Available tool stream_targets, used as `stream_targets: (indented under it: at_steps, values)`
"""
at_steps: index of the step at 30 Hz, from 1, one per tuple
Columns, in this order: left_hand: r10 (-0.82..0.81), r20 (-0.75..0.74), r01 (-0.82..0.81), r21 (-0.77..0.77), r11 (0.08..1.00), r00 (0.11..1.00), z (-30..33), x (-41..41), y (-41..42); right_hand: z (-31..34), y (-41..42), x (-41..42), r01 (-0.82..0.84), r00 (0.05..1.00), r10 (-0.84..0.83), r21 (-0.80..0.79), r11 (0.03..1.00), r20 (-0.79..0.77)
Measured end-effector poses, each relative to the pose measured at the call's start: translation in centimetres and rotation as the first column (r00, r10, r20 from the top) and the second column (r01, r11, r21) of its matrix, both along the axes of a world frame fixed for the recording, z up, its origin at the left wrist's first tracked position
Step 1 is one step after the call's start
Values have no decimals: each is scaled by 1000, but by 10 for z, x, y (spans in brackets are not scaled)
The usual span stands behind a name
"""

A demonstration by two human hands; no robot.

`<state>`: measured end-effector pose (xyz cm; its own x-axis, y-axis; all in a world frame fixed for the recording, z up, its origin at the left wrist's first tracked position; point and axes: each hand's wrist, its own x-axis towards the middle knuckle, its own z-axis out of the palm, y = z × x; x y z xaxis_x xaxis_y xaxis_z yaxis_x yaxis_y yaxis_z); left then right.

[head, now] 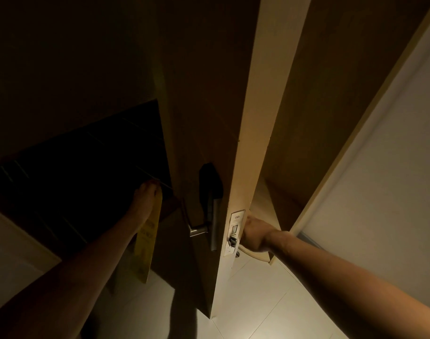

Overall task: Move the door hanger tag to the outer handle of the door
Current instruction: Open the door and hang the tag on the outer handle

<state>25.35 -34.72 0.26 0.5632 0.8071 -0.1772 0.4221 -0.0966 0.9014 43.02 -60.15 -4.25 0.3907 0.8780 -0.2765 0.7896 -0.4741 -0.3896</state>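
The wooden door stands ajar, its pale edge turned toward me. My left hand holds a yellow door hanger tag by its top, so the tag dangles to the left of the metal lever handle on the dark face of the door. A dark lock plate sits above that lever. My right hand is closed around the handle on the door's other face, just right of the latch plate; that handle is mostly hidden.
The doorway past the door's left side opens onto a dark tiled floor. A pale door frame and light wall stand at the right. White floor tiles lie below, lit.
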Motion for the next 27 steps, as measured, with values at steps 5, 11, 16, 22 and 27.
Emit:
stream_targets:
  at_steps: [5, 11, 16, 22, 27]
  values:
    - [-114, -116, 121, 55, 991, 987, -10, 3, -4, -2, 0, 2, -15, 1000, 15, -3, 1000, 1]
    - [-154, -168, 167, 65, 984, 974, -21, 11, -12, -5, -1, 6, -18, 1000, 18, 26, 1000, -9]
    - [-153, -106, 165, 109, 980, 982, -26, 13, -15, -5, -1, 8, -20, 1000, 20, 3, 1000, 1]
    - [-91, 50, 91, 9, 996, 995, -24, 23, -11, -5, -2, 11, -27, 1000, 27, -9, 1000, 7]
    - [-131, 39, 131, 1, 991, 991, -21, 23, -14, -3, -5, 11, 11, 1000, -11, -7, 1000, -22]
